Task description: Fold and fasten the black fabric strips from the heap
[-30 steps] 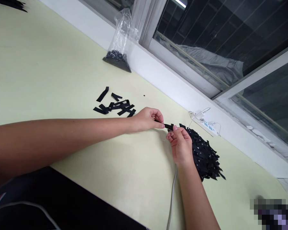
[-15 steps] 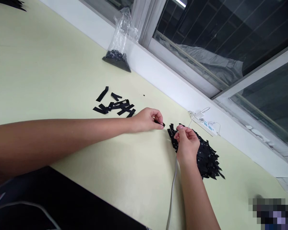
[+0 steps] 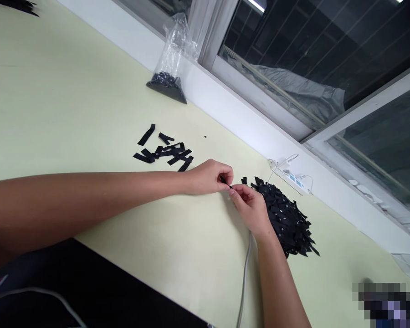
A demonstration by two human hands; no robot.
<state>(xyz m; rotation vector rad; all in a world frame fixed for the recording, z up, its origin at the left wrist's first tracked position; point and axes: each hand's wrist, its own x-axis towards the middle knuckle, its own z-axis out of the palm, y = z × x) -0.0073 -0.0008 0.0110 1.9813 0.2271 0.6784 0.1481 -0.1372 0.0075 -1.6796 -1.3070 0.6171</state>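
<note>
My left hand (image 3: 208, 177) is closed in a pinch around a short black strip (image 3: 224, 181), which looks like fabric tape. The thumb and forefinger of my right hand (image 3: 253, 208) are pressed together at the strip's near end, so the two hands meet there; whether a smaller piece sits between these fingertips is hidden. Just beyond my right hand lies a big heap of black strips (image 3: 289, 221) with small pale dots. Several loose black strips (image 3: 177, 152), some folded, are scattered on the table behind my left wrist.
A clear plastic bag (image 3: 167, 84) holding small black pieces leans against the white ledge. A power strip (image 3: 292, 179) with white cords sits along that ledge. A grey cable (image 3: 245, 278) runs under my right forearm. More dark strips (image 3: 15, 7) lie far left on the pale table (image 3: 71, 105).
My right hand has moved left from the heap's edge to my left hand, and its fingertips now meet the strip. My left hand has stayed nearly in place, still holding the strip.
</note>
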